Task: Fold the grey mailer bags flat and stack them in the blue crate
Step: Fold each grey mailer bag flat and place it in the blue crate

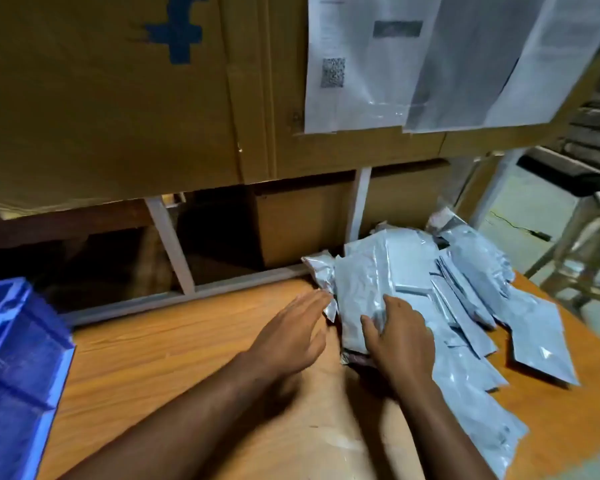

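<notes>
A loose heap of grey mailer bags (447,299) covers the right part of the wooden table (160,355). My right hand (400,336) lies on the nearest bag (357,292) at the heap's left edge, with thumb and fingers curled into its plastic. My left hand (291,332) is flat with straight fingers, just left of that bag, fingertips at its crumpled corner. The blue crate (11,368) stands at the table's left edge, apart from both hands; its inside is not visible.
Big cardboard boxes (118,98) on a white metal rack (174,251) rise right behind the table. Printed sheets in plastic sleeves (430,60) hang on the boxes. A metal frame (575,244) stands beyond the table's right edge.
</notes>
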The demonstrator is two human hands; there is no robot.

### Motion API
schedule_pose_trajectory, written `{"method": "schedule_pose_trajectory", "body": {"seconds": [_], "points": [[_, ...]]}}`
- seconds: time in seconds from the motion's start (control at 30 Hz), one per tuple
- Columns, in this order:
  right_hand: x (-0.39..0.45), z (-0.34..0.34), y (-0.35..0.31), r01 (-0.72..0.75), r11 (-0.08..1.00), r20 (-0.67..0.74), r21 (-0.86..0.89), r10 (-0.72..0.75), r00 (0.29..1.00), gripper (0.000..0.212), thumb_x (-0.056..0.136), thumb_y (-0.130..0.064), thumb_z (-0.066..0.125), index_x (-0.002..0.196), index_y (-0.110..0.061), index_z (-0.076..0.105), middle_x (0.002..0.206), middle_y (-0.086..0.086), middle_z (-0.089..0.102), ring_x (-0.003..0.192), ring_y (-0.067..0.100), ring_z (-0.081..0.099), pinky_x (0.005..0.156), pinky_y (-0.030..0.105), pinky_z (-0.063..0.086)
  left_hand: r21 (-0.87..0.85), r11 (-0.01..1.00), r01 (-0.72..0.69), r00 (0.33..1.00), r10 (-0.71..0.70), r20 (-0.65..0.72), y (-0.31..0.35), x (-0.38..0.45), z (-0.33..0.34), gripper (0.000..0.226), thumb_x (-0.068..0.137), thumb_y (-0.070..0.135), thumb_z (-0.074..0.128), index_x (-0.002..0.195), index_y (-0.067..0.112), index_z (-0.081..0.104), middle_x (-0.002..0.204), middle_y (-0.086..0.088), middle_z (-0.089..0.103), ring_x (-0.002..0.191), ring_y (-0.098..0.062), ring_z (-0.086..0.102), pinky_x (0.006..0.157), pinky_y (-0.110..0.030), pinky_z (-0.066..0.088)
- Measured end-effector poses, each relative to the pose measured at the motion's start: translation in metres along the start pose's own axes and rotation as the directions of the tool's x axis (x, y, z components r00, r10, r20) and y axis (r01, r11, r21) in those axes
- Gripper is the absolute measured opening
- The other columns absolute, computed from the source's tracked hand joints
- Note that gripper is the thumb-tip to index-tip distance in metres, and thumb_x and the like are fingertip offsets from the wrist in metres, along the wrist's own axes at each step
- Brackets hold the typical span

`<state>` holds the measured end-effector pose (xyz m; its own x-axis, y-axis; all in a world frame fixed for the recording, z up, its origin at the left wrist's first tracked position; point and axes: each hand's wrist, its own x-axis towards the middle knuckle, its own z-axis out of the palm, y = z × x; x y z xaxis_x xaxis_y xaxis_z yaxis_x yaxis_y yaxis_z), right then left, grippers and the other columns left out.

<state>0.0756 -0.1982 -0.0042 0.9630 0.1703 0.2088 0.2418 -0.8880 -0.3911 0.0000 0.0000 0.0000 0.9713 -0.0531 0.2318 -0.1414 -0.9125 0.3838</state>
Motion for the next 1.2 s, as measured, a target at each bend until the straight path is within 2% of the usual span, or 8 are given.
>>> {"method": "schedule_pose_trajectory", "body": {"seconds": [0.23,0.33,0.57,0.67,0.8,1.0,1.1,1.2], "points": [[0.039,0.029,0.013,0.021,0.998,-0.128,-0.052,-0.027,0.991,0.042,0.081,-0.057,0.075,0.102,-0.021,0.068,0.102,0.007,0.062,0.097,0.034,0.061,0.078,0.044,0.046,-0.067,0.997,0.048,0.997,-0.044,0.063,0.008,0.02,0.026,0.065,0.099,0.027,0.051,0.16,0.019,0.029,0.166,0.0,0.03,0.153,-0.012,0.023,0.122,-0.015,-0.002],[0.046,0.04,0.001,0.013,0.973,-0.017,-0.232,-0.018,1.0,0.05,0.078,-0.068,0.07,0.096,-0.022,0.063,0.094,0.004,0.064,0.092,0.031,0.062,0.075,0.041,0.041,-0.071,0.993,0.096,0.994,-0.092,0.06,0.001,0.01,0.018,0.066,0.1,0.028,0.051,0.161,0.022,0.026,0.167,0.004,0.027,0.153,-0.009,0.02,0.12,-0.012,-0.004],[0.051,0.051,-0.016,0.088,0.969,0.018,-0.229,-0.087,0.996,0.009,0.086,-0.03,0.069,0.083,-0.024,0.076,0.081,0.0,0.07,0.084,0.032,0.064,0.067,0.036,0.03,-0.122,0.959,0.256,0.967,-0.254,0.034,-0.028,-0.039,-0.007,0.064,0.104,0.031,0.05,0.162,0.027,0.022,0.168,0.01,0.021,0.152,-0.004,0.016,0.125,-0.019,0.006],[0.041,0.051,-0.024,0.283,0.958,-0.026,0.043,-0.282,0.959,0.006,0.085,-0.017,0.072,0.084,-0.023,0.073,0.084,0.001,0.067,0.086,0.032,0.061,0.067,0.038,0.041,-0.162,0.943,0.292,0.956,-0.294,0.012,-0.042,-0.063,-0.015,0.064,0.103,0.031,0.052,0.161,0.028,0.025,0.167,0.011,0.023,0.152,-0.001,0.017,0.126,-0.03,0.016],[0.023,0.036,-0.051,0.576,0.715,0.007,0.397,-0.629,0.777,0.015,0.095,-0.013,0.067,0.094,-0.025,0.059,0.093,-0.009,0.054,0.087,0.012,0.054,0.074,0.028,0.043,-0.202,0.935,0.29,0.941,-0.317,-0.116,-0.051,-0.093,-0.034,0.064,0.101,0.028,0.059,0.159,0.027,0.032,0.166,0.016,0.021,0.152,0.003,0.014,0.125,-0.032,0.024],[-0.011,0.045,-0.102,0.498,0.567,0.35,0.656,-0.813,0.465,0.021,0.094,-0.005,0.056,0.1,-0.025,0.054,0.1,-0.009,0.054,0.093,0.012,0.056,0.083,0.031,0.05,-0.056,0.955,0.292,0.856,-0.287,-0.43,-0.058,-0.147,-0.055,0.05,0.101,0.039,0.049,0.145,0.016,0.051,0.17,-0.003,0.019,0.159,-0.025,0.002,0.127,-0.043,0.007],[-0.027,0.067,-0.12,0.574,0.571,0.501,0.588,-0.813,0.296,0.024,0.088,0.0,0.053,0.101,-0.02,0.054,0.099,-0.007,0.051,0.086,0.01,0.045,0.075,0.024,0.04,-0.03,0.919,0.392,0.855,-0.376,-0.356,-0.069,-0.177,-0.035,0.052,0.102,0.043,0.044,0.149,0.021,0.048,0.168,0.002,0.025,0.158,-0.022,0.01,0.127,-0.042,0.008],[-0.042,0.092,-0.132,0.741,0.431,0.507,0.516,-0.85,0.141,0.019,0.086,-0.003,0.057,0.099,-0.016,0.058,0.097,-0.002,0.05,0.086,0.015,0.042,0.072,0.027,0.03,-0.139,0.824,0.549,0.789,-0.566,-0.239,-0.077,-0.205,-0.009,0.05,0.1,0.046,0.046,0.146,0.026,0.051,0.155,0.01,0.047,0.143,-0.013,0.044,0.114,-0.027,0.034]]}}
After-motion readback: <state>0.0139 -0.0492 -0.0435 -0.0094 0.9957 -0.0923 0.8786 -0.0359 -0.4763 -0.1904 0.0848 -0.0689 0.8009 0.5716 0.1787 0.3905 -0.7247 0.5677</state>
